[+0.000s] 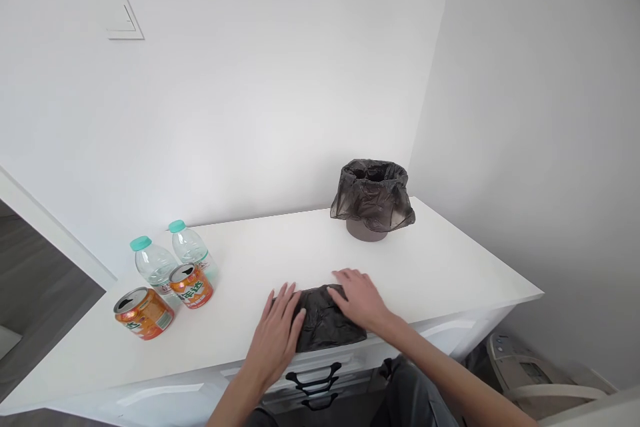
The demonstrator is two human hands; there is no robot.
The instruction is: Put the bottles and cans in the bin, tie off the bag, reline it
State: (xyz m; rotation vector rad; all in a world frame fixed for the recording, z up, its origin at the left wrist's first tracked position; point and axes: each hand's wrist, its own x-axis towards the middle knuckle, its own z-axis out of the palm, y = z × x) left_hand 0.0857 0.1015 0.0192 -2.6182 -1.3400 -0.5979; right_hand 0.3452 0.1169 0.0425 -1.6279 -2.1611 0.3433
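Observation:
A black plastic bag [325,320] lies flattened at the front edge of the white cabinet top, its near side hanging slightly over the edge. My left hand [281,327] rests flat on the bag's left side, fingers stretched out. On its right side lies my right hand [359,297], palm down with the fingers extended and the thumb on the plastic. Neither hand grips anything. Behind them stands a small brown trash bin [367,230] lined with another black bag [375,203], whose rim is folded down over the outside.
Two clear bottles with teal caps, one left [155,265] and one right [189,245], stand at the left. Before them are two opened orange cans, one left [145,313] and one right [191,287]. Walls border the back and right. Black drawer handles [315,380] protrude below.

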